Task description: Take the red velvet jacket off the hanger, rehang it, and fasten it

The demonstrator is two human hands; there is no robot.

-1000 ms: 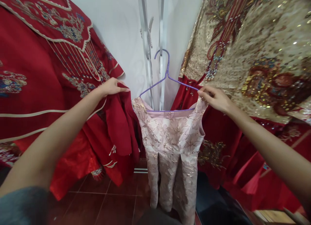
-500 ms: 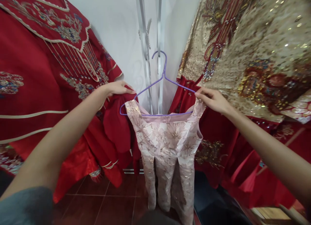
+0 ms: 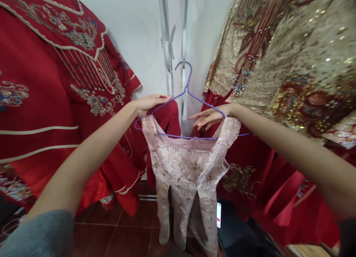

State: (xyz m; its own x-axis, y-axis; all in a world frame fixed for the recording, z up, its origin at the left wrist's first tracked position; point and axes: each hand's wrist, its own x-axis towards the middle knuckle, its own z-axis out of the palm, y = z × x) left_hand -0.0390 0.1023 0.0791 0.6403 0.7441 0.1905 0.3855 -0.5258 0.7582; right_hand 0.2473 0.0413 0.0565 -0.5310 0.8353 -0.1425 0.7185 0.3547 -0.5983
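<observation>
A pale pink dress with a metallic floral pattern hangs by its wide straps from a purple wire hanger. My left hand is at the hanger's left arm, just above the strap. Its fingers lie over red cloth bunched behind the hanger, and seem closed on it; the thumb is hidden. My right hand reaches behind the hanger's right arm, fingers apart and pointing left, nothing visible in them. The right strap and hanger partly cover this hand.
A red embroidered jacket with beaded fringe hangs on the left. On the right hangs a gold sequined garment above red skirts. Metal uprights stand against the white wall. A lit phone screen shows beside the dress hem, above dark tiles.
My right hand has left the right strap and moved left behind the hanger, its fingers spreading. My left hand has shifted right and up, with red cloth now showing farther across behind the hanger.
</observation>
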